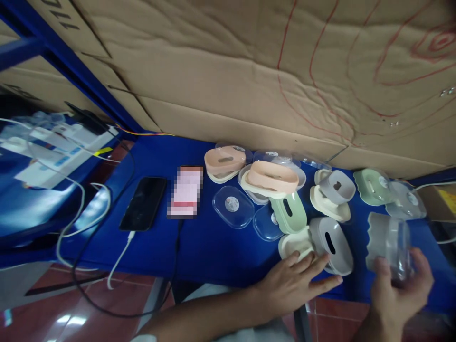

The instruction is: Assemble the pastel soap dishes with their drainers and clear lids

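Observation:
At the right, my right hand (401, 292) grips a grey plastic box with a wavy rim (378, 235) and a clear cover (399, 247), thumb on one side and fingers on the other. My left hand (299, 282) is open, its fingers stretched over a cream plastic tray (295, 243) and beside a grey slotted oval box (333, 251). Whether its fingertips touch either is hard to tell. A green slotted box (290, 213) lies just beyond. Farther back is a smaller grey box (338, 186) with a cream tray (331, 206) below it.
Two peach boxes (225, 159) and several clear lids (233, 207) lie along the back of the blue table (142, 254). Another green box (373, 186) is at the back right. Two phones (143, 203) with cables lie left. A cardboard wall (213, 71) rises behind.

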Motion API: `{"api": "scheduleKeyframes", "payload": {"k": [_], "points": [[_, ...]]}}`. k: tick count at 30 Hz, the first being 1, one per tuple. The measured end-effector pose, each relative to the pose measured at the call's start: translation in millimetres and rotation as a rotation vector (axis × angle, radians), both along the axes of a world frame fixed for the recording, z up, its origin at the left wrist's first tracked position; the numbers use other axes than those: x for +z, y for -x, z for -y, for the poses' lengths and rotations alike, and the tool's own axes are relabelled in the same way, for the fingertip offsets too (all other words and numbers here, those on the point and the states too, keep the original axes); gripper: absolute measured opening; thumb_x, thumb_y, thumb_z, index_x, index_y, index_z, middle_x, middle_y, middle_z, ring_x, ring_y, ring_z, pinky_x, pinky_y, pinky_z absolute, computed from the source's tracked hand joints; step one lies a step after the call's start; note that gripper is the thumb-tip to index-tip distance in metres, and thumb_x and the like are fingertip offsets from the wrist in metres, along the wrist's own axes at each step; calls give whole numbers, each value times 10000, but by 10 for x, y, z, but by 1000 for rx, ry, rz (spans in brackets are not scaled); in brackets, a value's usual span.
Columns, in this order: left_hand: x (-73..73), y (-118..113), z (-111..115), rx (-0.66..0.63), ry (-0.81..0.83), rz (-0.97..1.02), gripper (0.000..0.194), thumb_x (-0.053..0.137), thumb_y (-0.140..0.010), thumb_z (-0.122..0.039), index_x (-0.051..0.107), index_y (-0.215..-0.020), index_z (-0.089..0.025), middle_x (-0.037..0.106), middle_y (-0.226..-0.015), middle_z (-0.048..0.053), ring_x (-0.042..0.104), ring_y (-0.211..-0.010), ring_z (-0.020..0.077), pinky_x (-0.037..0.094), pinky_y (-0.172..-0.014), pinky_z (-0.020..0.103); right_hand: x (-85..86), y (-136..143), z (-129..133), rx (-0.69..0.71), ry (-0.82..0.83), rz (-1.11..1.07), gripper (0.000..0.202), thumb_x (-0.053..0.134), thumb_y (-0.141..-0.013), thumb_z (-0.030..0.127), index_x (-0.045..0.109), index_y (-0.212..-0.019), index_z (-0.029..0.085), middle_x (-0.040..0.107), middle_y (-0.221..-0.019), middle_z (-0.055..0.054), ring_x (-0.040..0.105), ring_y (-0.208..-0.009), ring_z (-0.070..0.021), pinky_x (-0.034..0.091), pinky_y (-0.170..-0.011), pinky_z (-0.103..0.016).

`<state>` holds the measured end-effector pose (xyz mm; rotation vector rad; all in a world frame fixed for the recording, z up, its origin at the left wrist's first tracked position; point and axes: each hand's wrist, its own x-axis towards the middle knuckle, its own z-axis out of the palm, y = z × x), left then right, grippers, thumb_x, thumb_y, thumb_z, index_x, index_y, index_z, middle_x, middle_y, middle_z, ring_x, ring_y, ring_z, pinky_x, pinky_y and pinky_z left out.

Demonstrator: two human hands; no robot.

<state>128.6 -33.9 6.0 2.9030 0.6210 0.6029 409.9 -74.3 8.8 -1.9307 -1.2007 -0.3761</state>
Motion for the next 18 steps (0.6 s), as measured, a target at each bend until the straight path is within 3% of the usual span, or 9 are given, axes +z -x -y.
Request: {"api": "scheduleKeyframes", "payload": {"k": [3,7,9,11,14,16,18], "points": [[61,139,-20,-36,371,256,699,648,-1064,-276,361,-1701,-259,411,-1729,145,459,-1560,301,413,-1274,455,175,472,-146,323,-122,41,764,720,-922,532,509,-1601,252,513,-1628,-178,447,-1537,-478,361,-1231,-755],[284,486,-110,-18,1162,945,1175,771,-903,-705,47,-1752,-336,326,-1756,201,494,-1535,391,523,-1185,542,382,1077,-328,805,-43,-4,735,615,-979,622,428,-1645,373,400,-1716,-116,432,-1554,-469,479,-1151,-734],[400,656,-178,-4,1419,1184,1272,814,-840,-738,-4,-1744,-377,383,-1726,201,534,-1500,411,519,-1174,589,463,1315,-418,1070,71,-48,716,575,-992,673,445,-1632,380,356,-1742,-98,478,-1529,-440,553,-1108,-656],[455,801,-233,106,1522,1324,1305,893,-792,-685,57,-1744,-376,488,-1662,181,557,-1475,419,488,-1198,613,551,1473,-556,1243,175,-114,709,559,-999,701,475,-1612,354,367,-1739,-107,506,-1514,-412,570,-1112,-590],[400,972,-270,360,1519,1490,1227,928,-767,-643,222,-1726,-348,560,-1611,149,546,-1487,406,458,-1237,581,712,1523,-927,1258,126,-226,686,520,-1025,706,477,-1604,340,442,-1698,-115,478,-1545,-376,495,-1203,-572],[319,1068,-281,477,1530,1556,1128,906,-795,-630,303,-1703,-340,563,-1617,137,510,-1524,390,438,-1260,555,811,1461,-1283,1154,67,-205,644,544,-1040,659,477,-1600,348,473,-1679,-110,447,-1568,-355,431,-1250,-585],[256,1152,-296,541,1544,1590,1052,896,-819,-595,354,-1682,-334,559,-1626,133,489,-1545,375,424,-1273,542,870,1383,-1666,1038,142,-87,614,639,-1018,595,519,-1567,346,485,-1671,-114,457,-1561,-350,410,-1250,-601]]}}
